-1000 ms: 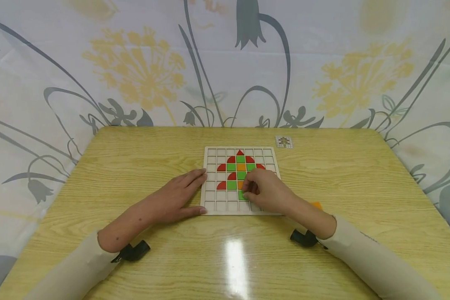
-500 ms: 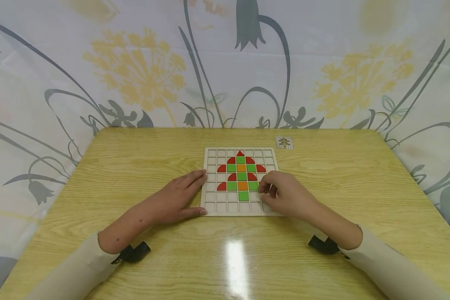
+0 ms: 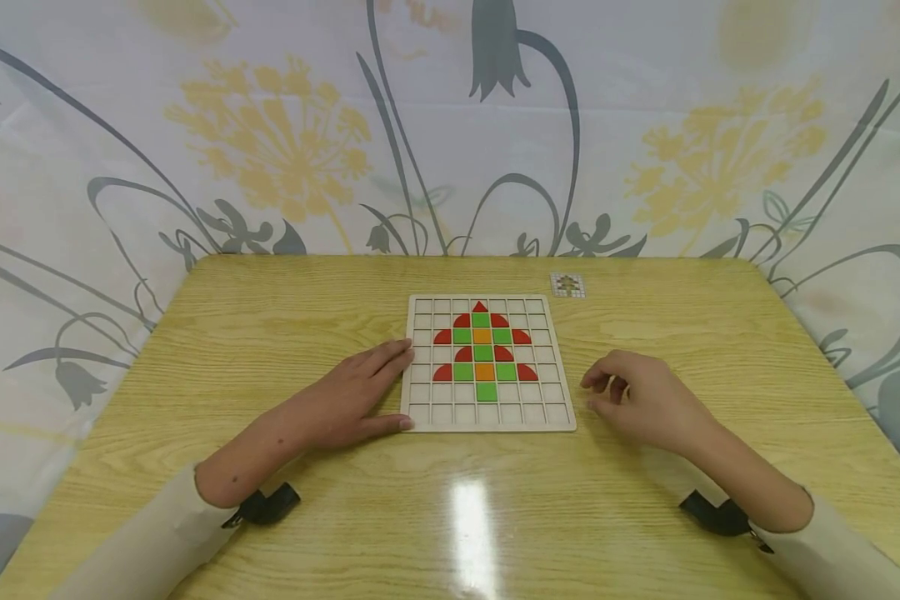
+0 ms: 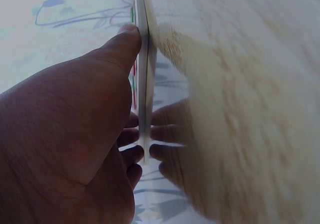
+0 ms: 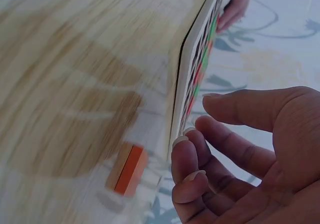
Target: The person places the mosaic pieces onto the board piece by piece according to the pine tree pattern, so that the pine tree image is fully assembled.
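Note:
A pale grid board (image 3: 423, 412) lies on the table, with red, green and orange tiles set in a tree shape. A red triangle (image 3: 480, 307) forms its top, and a green square (image 3: 487, 392) its lowest tile. My left hand (image 3: 352, 396) rests at the board's left edge, thumb at the near corner and fingers extended. To the right of the board my right hand (image 3: 637, 400) hovers with loosely bent fingers, nothing between thumb and fingertips. Below that hand, in the right wrist view, an orange wooden tile (image 5: 130, 170) lies on the table; the hand hides it in the head view.
A small card (image 3: 567, 285) printed with a similar tree pattern lies behind the board's far right corner. The wooden table (image 3: 307, 308) reaches back to a flower-printed cloth (image 3: 450, 125). Black wrist cameras hang below both forearms.
My right hand has moved right, off the board, uncovering its right-hand tiles, including a red rounded one at the lower right. The left hand has stayed at the board's edge.

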`<state>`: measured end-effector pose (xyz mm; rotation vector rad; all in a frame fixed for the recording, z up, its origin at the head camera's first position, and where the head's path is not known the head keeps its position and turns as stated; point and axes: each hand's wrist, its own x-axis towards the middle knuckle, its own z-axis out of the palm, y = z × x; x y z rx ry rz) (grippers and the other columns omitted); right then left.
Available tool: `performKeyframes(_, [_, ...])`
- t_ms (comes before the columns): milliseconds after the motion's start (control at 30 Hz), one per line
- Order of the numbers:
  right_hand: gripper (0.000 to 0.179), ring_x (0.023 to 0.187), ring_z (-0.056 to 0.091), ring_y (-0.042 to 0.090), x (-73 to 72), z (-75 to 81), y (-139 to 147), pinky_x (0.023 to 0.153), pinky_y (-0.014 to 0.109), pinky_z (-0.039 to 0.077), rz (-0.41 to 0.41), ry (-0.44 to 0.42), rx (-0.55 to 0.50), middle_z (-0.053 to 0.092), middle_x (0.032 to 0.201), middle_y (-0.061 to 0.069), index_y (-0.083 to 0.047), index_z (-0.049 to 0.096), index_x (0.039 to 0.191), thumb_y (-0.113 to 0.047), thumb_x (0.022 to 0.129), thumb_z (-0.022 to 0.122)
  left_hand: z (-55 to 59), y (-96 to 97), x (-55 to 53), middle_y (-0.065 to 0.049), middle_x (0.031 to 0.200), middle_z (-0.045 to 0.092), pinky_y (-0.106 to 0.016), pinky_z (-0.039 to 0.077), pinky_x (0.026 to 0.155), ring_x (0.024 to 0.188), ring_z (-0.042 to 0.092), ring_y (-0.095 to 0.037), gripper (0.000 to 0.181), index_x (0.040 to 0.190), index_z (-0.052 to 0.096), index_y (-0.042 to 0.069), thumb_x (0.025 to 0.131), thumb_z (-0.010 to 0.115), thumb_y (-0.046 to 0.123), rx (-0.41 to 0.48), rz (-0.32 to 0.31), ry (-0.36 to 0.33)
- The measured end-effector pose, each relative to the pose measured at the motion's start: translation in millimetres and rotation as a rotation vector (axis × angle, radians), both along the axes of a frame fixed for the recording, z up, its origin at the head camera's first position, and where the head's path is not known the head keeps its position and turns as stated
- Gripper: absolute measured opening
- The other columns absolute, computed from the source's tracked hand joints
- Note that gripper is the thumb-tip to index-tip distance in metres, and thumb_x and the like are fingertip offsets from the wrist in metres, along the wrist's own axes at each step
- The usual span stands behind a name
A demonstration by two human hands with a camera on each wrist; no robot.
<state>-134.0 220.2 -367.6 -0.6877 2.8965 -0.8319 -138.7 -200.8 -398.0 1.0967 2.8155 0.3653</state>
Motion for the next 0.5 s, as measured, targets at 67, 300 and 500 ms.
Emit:
performKeyframes(67, [0.011, 0.080, 0.061, 0.010, 1.0, -0.2, 8, 0.067, 0.029, 0.052, -0.014, 0.003, 0.008, 0.073, 0.098, -0.003, -0.012, 0.079, 0.102, -0.008, 0.092, 0.082, 0.5, -0.2, 0.1, -0.016, 0.175, 0.022, -0.057, 0.033, 0.124, 0.160, 0.026, -0.036, 0.091, 0.168, 0.026, 0.001, 0.105, 0.062, 0.055, 0.001, 0.000, -0.001])
performKeyframes(300, [0.015, 0.080, 0.062, 0.010, 3.6, -1.9, 30, 0.064, 0.028, 0.051, -0.052, -0.012, 0.039, 0.073, 0.102, 0.000, -0.011, 0.079, 0.107, -0.012, 0.092, 0.082, 1.4, -0.3, -0.8, -0.015, 0.175, 0.021, -0.057, 0.032, 0.125, 0.160, 0.026, -0.036, 0.091, 0.168, 0.025, 0.001, 0.105, 0.062, 0.056, -0.003, -0.001, -0.009])
performKeyframes(500, [0.021, 0.073, 0.058, 0.005, 4.4, -5.8, 40, 0.063, 0.026, 0.051, -0.008, -0.024, 0.060, 0.071, 0.102, 0.000, -0.010, 0.078, 0.106, -0.017, 0.089, 0.088, 0.9, 0.0, -0.3, -0.016, 0.175, 0.021, -0.056, 0.032, 0.124, 0.160, 0.026, -0.037, 0.091, 0.167, 0.026, 0.000, 0.105, 0.062, 0.056, -0.009, -0.001, -0.005])
